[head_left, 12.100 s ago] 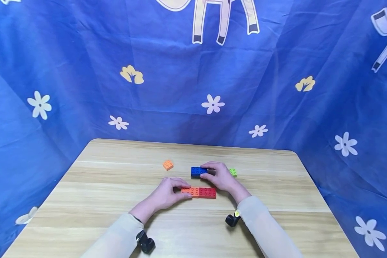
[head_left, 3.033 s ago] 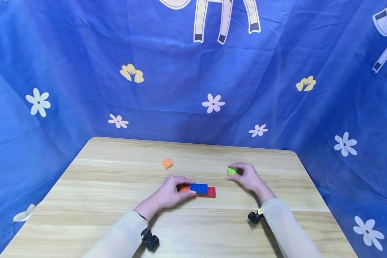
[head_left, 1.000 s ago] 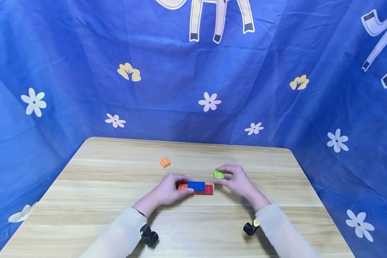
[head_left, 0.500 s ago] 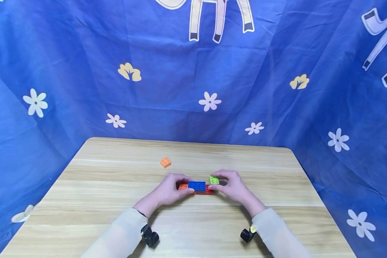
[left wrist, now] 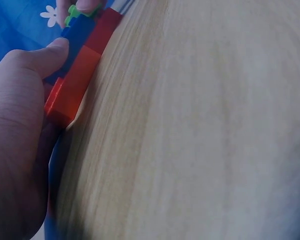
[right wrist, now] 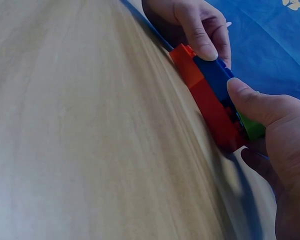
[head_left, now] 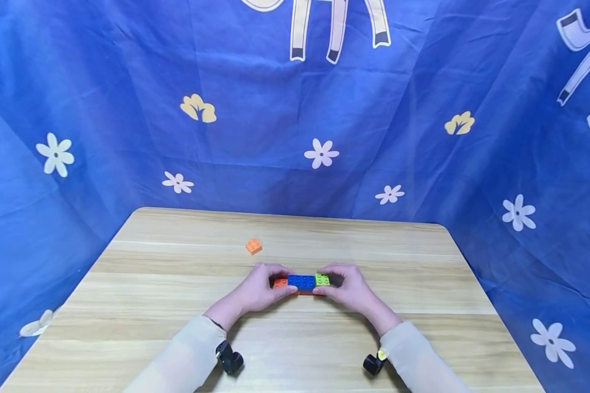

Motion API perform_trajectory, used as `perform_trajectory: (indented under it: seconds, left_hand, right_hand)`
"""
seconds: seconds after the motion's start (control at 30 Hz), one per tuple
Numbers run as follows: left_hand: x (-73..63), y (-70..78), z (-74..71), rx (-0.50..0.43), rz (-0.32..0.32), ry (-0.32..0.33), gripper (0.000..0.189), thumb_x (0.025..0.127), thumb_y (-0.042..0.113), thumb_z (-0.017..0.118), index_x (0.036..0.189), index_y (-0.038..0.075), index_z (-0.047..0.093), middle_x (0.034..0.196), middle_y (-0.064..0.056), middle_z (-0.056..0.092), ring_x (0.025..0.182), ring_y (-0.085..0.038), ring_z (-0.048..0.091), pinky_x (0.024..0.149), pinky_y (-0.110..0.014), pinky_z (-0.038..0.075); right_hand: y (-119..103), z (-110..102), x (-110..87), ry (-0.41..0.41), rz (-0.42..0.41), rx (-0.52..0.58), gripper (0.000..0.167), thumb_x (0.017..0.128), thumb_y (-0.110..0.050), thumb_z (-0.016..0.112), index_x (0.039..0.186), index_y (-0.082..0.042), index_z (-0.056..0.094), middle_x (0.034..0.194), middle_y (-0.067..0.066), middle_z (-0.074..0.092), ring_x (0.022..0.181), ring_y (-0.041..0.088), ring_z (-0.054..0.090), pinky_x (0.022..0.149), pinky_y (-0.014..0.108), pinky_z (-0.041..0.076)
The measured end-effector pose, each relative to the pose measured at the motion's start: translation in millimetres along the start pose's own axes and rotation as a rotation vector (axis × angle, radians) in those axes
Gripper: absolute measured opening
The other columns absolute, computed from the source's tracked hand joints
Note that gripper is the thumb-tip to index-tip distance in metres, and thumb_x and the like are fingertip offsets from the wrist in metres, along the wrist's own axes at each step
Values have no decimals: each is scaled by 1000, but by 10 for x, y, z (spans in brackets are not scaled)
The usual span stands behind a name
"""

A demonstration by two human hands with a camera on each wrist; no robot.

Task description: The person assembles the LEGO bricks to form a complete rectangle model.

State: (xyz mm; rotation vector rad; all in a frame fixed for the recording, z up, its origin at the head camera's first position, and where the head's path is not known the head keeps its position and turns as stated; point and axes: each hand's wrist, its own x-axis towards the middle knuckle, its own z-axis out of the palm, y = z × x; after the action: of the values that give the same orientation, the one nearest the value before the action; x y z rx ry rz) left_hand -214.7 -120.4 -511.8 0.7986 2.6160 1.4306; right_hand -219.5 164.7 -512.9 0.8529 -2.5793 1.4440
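My left hand [head_left: 258, 288] pinches the blue brick [head_left: 301, 281] near its left end, thumb on the near side. This blue brick sits across the joint of an orange brick [left wrist: 77, 82] and a red brick [right wrist: 212, 115], which lie end to end on the table. With thumb and fingers my right hand [head_left: 351, 286] pinches a small lime green brick [head_left: 322, 279] over the red brick's right end, against the blue brick. In the right wrist view, red studs show below the green brick, so whether it is fully seated I cannot tell. Fingers hide part of the orange brick.
A small light orange brick [head_left: 253, 246] lies behind the left hand on the wooden table [head_left: 295, 349]. Blue cloth [head_left: 255, 142] with flower and animal prints hangs behind and beside the table. Each wrist carries a small black camera.
The right hand has taken the green brick from the table and brought it left, onto the red brick's end. Earlier, the blue brick was set on the orange and red pair.
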Motion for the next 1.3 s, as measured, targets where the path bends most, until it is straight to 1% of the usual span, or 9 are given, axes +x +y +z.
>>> perform_trajectory:
  seconds: [0.17,0.33,0.47,0.57,0.77,1.07,1.2,1.3]
  left_hand:
    - [0,9,-4,-9,-3,-3,32,92,34,86,117,16,79,106,10,76,93,-7,69,84,-32,58]
    - [-5,5,-3,0,-11,-5,32,92,34,87,117,17,79,106,12,76,94,-7,69,84,-31,58]
    - [-7,3,2,9,-12,0,31,91,33,87,117,16,79,105,13,76,94,-6,69,85,-30,57]
    - [-10,10,7,11,-7,9,31,91,33,87,116,16,80,104,12,76,93,-6,68,84,-30,57]
    - [-21,23,13,0,-9,15,32,91,34,87,116,15,79,104,10,76,91,-7,68,82,-31,58]
    - [-28,41,9,21,-13,14,32,92,32,87,117,14,79,107,8,77,95,-7,69,86,-31,58]
    - [-19,49,0,27,-3,9,33,92,33,86,117,13,79,108,7,77,97,-8,69,88,-33,57]
    - [-18,42,-16,35,-3,4,34,92,35,85,118,14,79,108,8,76,97,-8,69,89,-33,57]
  right_hand:
    - [-1,12,-20,1,-6,-16,46,81,-23,96,118,-2,79,113,-1,78,107,16,72,96,37,58]
    - [0,7,-28,-11,-23,-39,44,84,-25,93,120,-3,79,115,-1,78,110,16,71,101,38,56]
    - [-12,-2,-35,-26,-35,-15,40,87,-25,91,120,-4,80,115,-1,78,110,16,72,100,38,56]
    - [-20,-9,-43,-25,-38,4,39,87,-26,91,120,-6,80,114,-2,78,108,17,72,99,38,57]
    - [-19,6,-45,-5,-22,5,37,85,-27,93,117,-11,82,111,-5,78,107,16,72,98,39,57]
    - [31,46,-49,11,30,-9,34,82,-28,95,113,-18,84,108,-10,78,105,12,72,96,37,58]
    - [45,53,-51,17,42,16,33,82,-27,96,112,-19,84,107,-10,78,104,13,72,98,37,56]
    - [48,68,-32,17,38,45,32,81,-25,96,110,-19,84,106,-8,78,102,14,72,97,37,57]
